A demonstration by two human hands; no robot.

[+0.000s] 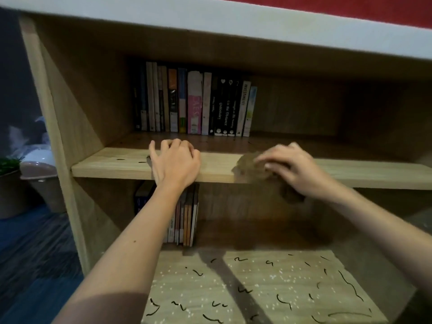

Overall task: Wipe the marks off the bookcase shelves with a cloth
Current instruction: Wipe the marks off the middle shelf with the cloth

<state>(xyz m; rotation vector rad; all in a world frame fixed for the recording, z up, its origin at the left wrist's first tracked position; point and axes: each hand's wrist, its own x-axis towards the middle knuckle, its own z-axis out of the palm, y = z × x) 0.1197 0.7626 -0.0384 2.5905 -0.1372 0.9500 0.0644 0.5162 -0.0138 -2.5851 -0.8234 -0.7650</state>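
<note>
So the bookcase (70, 101) fills pretty much the whole view, light wood with a white top board (210, 19) and a red wall (350, 8) behind it. Both hands are up on the middle shelf (217, 164), well apart from each other.

The left hand (175, 160) sits on the front edge with the fingers loosely bent, tips on the board, thumb stuck out to the side, holding nothing. The right hand (297, 169) is on top of the brown cloth (247, 167), fingers stretched fairly flat and pressing it onto the shelf's front edge. That hand and the cloth are blurry, the thumb is hidden, and part of the cloth hangs down below the edge under the palm.

There are a couple of small dark marks (120, 159) on that shelf just left of the left hand. A row of upright books (194, 101) stands at the back of it, behind both hands.

The lower shelf (257, 288) is a mess, with black squiggles (350, 284) and white specks all over, and both forearms cross in front of it. A smaller bunch of books (184, 220) stands at its back, partly behind the left wrist.

Off to the left of the bookcase there's a potted plant (9, 190) and a pale pinkish thing (39, 169) I can't make out, both on a dark blue floor (30, 253).
</note>
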